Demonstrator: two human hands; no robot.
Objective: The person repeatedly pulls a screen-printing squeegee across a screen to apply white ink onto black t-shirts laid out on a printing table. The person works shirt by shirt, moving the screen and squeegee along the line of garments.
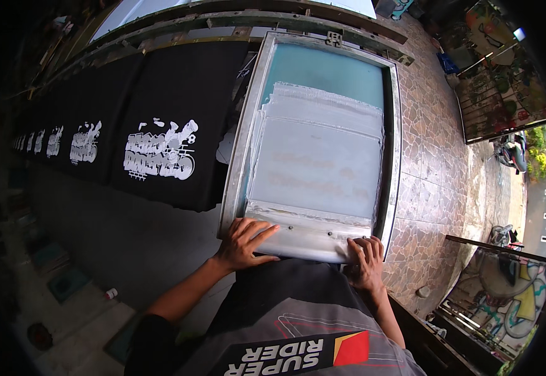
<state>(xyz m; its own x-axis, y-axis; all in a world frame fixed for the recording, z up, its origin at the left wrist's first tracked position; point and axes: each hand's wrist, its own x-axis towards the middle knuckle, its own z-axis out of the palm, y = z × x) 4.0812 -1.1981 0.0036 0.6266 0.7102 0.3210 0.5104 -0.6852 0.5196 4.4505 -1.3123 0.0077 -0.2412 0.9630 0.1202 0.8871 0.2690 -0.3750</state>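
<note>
A screen printing frame [392, 138] with a metal border lies in front of me. Its mesh is teal at the far end [323, 69], and a pale grey-white ink film [317, 163] covers most of the rest. Across the near end sits a metal squeegee [310, 241] with small bolts along it and thick ink at its far edge. My left hand [248, 242] grips its left end, fingers over the top and thumb on the near side. The right hand [367, 260] curls its fingers over the right end. Whatever lies under the frame is hidden.
Black fabric panels [185, 81] with white prints run in a row to the left. Beyond the frame is a metal rail [223, 22]. Brown stone-patterned tiles [430, 156] cover the floor at right. Painted panels [498, 276] and parked motorbikes [511, 153] stand farther right.
</note>
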